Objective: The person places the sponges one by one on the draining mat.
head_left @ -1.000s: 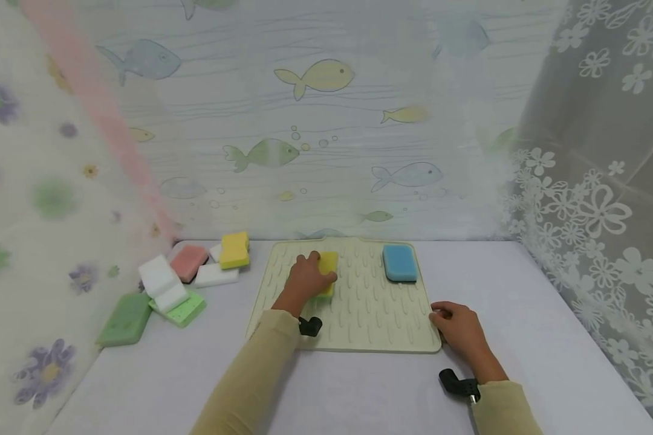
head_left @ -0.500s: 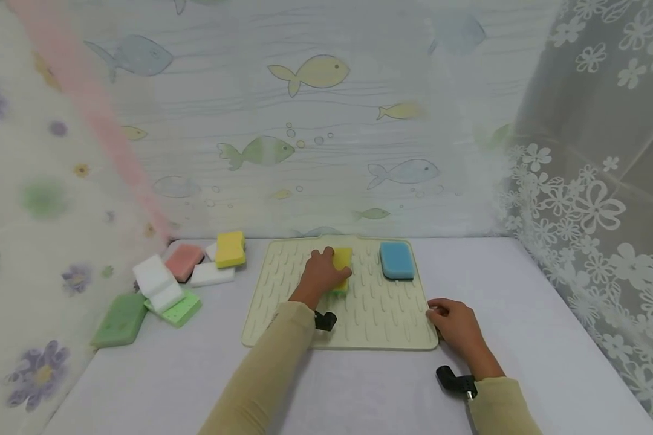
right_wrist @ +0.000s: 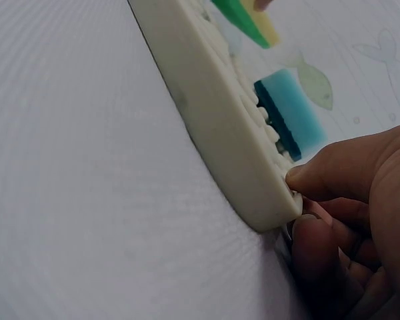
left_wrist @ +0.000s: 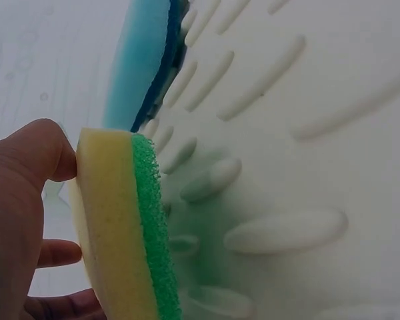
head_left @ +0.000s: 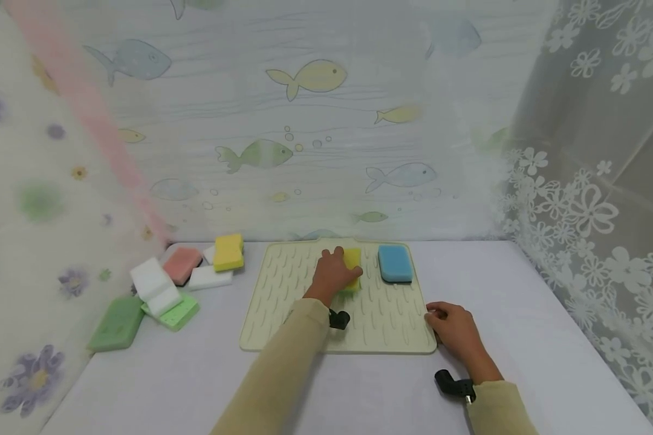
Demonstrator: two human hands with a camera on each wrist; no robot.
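My left hand [head_left: 333,277] holds a yellow sponge [head_left: 352,258] over the middle of a cream ridged mat [head_left: 381,323]. In the left wrist view, the thumb and fingers grip the yellow foam, and the green scouring layer [left_wrist: 152,227] faces the ridges. A narrow gap seems to show under the sponge. To its right on the mat lies a blue sponge [head_left: 395,263] with a dark underside. At the mat's right edge, my right hand [head_left: 457,332] pinches the rim [right_wrist: 280,200] between thumb and fingers, close to the front corner.
Left of the mat lie another yellow sponge [head_left: 229,252], a pink sponge [head_left: 182,264], white blocks [head_left: 210,278], a light green sponge [head_left: 181,313] under a white piece [head_left: 155,286], and a larger green sponge [head_left: 116,323]. A fish-print curtain [head_left: 315,181] hangs behind the table.
The left hand has carried the yellow sponge rightward over the mat, closer to the blue sponge. The right hand has kept its place at the mat's edge.
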